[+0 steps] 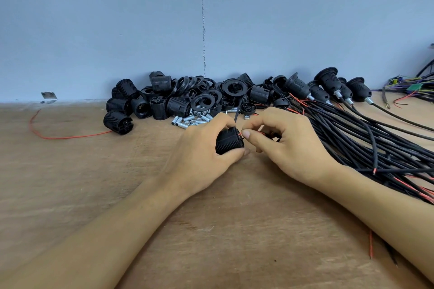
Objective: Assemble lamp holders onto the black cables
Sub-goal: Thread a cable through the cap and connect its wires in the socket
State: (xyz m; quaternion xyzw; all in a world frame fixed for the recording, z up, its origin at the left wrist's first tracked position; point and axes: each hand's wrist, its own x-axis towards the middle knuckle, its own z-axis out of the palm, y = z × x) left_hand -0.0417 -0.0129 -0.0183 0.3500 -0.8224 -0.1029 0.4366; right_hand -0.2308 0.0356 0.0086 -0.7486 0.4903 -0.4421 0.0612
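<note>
My left hand grips a black ribbed lamp holder lying sideways just above the wooden table. Right beside it, my right hand pinches the thin red wire at the holder's open end. A thin black wire rises from between the two hands. What else my right hand's curled fingers hold is hidden. A thick bundle of black cables with red wire tips lies to the right, under my right forearm.
A heap of black lamp holders and rings lies against the blue wall, with small metal tubes and nuts in front. Several assembled holders on cables sit at back right. A loose red wire lies at left; coloured wiring far right.
</note>
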